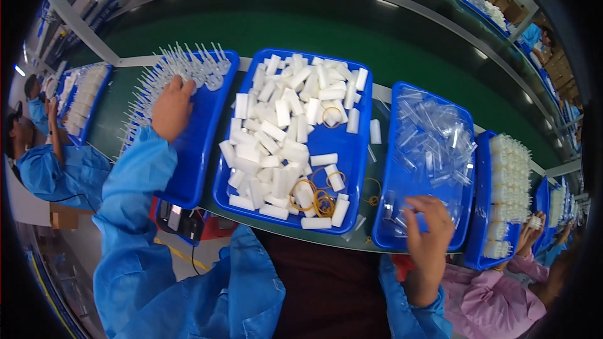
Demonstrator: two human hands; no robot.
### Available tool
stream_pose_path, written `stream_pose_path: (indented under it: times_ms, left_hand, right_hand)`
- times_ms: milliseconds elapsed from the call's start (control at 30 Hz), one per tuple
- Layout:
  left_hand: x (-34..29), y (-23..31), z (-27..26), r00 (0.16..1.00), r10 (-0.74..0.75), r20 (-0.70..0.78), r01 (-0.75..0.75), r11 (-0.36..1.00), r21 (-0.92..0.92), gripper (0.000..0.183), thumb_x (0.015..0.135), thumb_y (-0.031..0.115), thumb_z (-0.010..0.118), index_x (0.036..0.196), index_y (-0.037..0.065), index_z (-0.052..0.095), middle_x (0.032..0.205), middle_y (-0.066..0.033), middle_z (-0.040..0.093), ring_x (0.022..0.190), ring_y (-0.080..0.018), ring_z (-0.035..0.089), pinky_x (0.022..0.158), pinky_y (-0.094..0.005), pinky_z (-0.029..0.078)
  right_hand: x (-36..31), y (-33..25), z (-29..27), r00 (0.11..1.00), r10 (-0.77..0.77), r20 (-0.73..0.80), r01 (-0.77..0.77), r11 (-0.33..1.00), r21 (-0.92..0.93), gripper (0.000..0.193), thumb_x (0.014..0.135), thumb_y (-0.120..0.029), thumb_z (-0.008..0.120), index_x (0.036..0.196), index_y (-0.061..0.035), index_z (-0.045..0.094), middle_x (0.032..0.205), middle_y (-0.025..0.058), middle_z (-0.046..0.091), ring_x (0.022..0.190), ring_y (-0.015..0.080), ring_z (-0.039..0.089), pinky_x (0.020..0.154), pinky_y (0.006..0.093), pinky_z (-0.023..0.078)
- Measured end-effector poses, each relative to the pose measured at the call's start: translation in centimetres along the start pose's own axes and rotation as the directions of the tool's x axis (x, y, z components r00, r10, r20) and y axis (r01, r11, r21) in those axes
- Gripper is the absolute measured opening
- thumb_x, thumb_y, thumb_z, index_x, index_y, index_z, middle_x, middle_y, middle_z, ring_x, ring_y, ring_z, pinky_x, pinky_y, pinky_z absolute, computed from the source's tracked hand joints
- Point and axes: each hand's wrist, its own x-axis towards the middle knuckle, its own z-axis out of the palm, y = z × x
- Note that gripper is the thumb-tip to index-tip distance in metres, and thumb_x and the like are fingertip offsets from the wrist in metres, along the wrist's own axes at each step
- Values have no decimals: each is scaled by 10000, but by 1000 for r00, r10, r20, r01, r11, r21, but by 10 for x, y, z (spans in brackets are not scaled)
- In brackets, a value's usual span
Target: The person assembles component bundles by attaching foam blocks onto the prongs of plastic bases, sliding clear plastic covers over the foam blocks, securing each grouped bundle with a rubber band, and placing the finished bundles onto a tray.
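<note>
So the biggest thing here is a long green band curving behind the near work surface, which is dark green too. On the left there's a co-worker in blue, and on the right you can see a pink sleeve from somebody else.

Next size down, the blue trays. The middle tray is the widest, with the left tray and the right tray on either side of it. Just past the right one is a tray with rows of pale, cream-looking pieces.

Hands, both coming out of blue sleeves: the left hand is reaching over the left tray, fingertips down among the stemmed clear pieces heaped at its far end. Can't tell if it's pinching one. The right hand is over the near end of the right tray, fingers loosely curled beside the clear plastic tubes, most of which are piled farther back in there. Can't tell if it's got one either.

Smaller stuff: white blocks fill most of the middle tray, plus one lying outside its right rim. Thinnest of all, tan rubber bands tangled at the tray's near right corner.
</note>
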Motion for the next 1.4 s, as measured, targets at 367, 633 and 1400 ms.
stream_pose_path:
  times_ms: [367,633,1400]
  left_hand:
    - [-13,0,-39,989,-107,-104,67,940,-335,182,763,16,649,930,36,580,1015,-162,504,806,-333,604,661,-351,510]
    - [-80,59,-66,888,-345,-304,28,701,-712,128,790,-10,629,902,26,577,1214,-121,427,892,-216,612,691,-289,525]
    - [-119,217,-35,850,473,234,507,-611,-608,173,815,0,632,971,-17,560,939,-143,596,921,-226,618,830,-340,504]
  right_hand:
    - [66,-42,82,942,-280,188,306,944,-126,79,729,-41,606,805,-47,587,742,73,565,708,240,605,586,336,483]
    - [84,-46,121,852,-49,522,218,938,-268,227,725,18,585,948,-21,606,858,135,568,770,300,601,649,390,498]
    - [5,-19,50,792,373,483,-391,-297,871,360,942,-158,493,1280,-40,467,929,81,581,771,117,528,681,240,438]
